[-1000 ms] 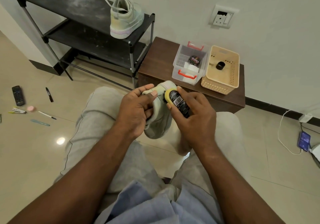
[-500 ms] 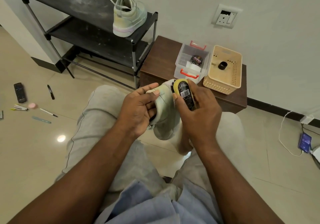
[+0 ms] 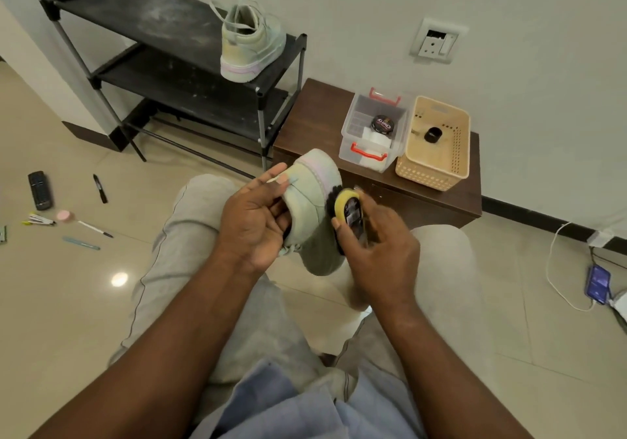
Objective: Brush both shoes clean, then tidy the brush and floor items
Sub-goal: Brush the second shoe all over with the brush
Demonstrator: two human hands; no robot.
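Directly ahead, the left hand (image 3: 252, 225) and the right hand (image 3: 380, 255) are working above the gap between the raised knees. The near edge of a low wooden table (image 3: 315, 116) is lying just beyond them, and a black rack (image 3: 142, 21) is standing to its left against the wall. Bare floor (image 3: 84, 303) is extending to the left, where a remote (image 3: 40, 190), a marker (image 3: 100, 188) and a pen (image 3: 95, 229) are lying well apart from the legs. To the right, a phone (image 3: 597, 284) is lying near the frame edge. On the table, a clear box (image 3: 359, 126) and a basket (image 3: 437, 167) are sitting just beside each other. The second shoe (image 3: 249, 47) is standing at the right end of the rack's top shelf, heel toward the camera. The right hand is blurring, so its fingertips are hard to make out, and the bristles are showing only as a dark fringe. The left hand is gripping the shoe (image 3: 312, 197), with the thumb lying along the upper and the fingers curling in and hiding the opening. The right hand is gripping the brush (image 3: 347, 213), with the fingers curling round its yellow-edged back. The bristles are pressing against the side of the shoe near the pale pink sole.
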